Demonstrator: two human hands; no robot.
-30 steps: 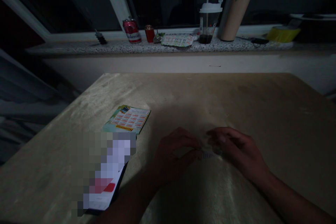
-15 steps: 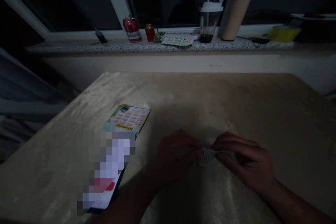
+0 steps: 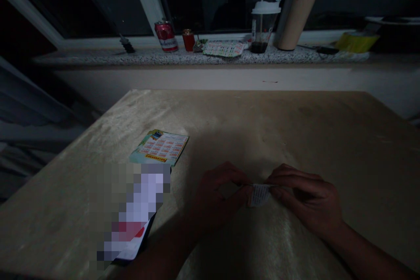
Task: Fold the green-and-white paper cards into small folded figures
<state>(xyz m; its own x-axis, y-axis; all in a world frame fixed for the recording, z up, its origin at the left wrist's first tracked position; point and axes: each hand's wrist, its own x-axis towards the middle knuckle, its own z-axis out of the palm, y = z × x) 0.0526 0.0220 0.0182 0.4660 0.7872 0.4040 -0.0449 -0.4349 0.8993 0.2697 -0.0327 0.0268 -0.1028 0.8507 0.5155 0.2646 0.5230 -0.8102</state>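
Note:
Both my hands pinch a small folded piece of printed paper (image 3: pixel 260 195) above the near middle of the table. My left hand (image 3: pixel 220 192) grips its left end between thumb and forefinger. The right end is pinched by my right hand (image 3: pixel 305 194), with the other fingers curled behind. Fine lines of text show on the face turned toward me; dim light leaves the rest unclear. To the left lies a printed card or ticket (image 3: pixel 163 146) with red markings in rows, and below it a phone (image 3: pixel 131 247) with a lit, partly blurred screen.
Beyond the table (image 3: pixel 249 113), a speckled windowsill (image 3: pixel 144 58) holds a red beer can (image 3: pixel 166 37), a small red jar (image 3: pixel 188 40), a crumpled printed paper (image 3: pixel 223 48), a lidded cup (image 3: pixel 261 30) with a straw, a cardboard tube (image 3: pixel 300 13) and a yellow item (image 3: pixel 357 42).
The paper's printed face has tilted slightly between my fingers. Both hands keep nearly the same place and grip, and the camera view has shifted a little.

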